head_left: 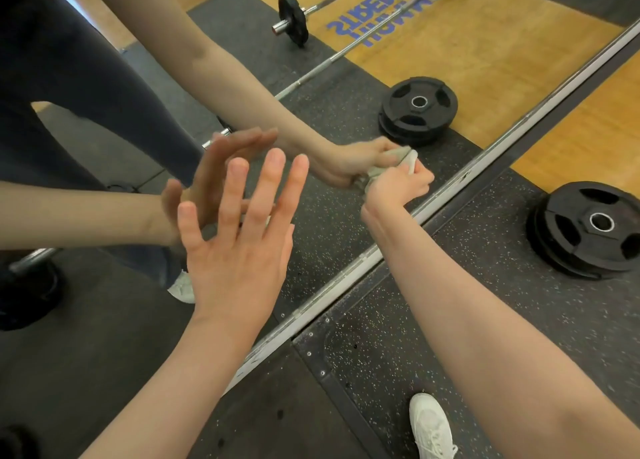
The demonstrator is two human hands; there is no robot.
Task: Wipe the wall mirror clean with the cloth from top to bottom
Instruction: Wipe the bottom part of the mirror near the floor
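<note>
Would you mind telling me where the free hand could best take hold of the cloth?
Probably the pale corner of the cloth poking out above the right hand, coming from above. The rest is bunched inside that fist against the mirror, so only that tip offers the left hand fingers anything to pinch.

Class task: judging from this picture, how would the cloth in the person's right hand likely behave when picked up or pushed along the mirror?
The cloth is bunched inside the right hand, so it is probably soft and floppy. It looks small and thin, so likely light. Pressed against the mirror, it should slide rather than roll.
</note>
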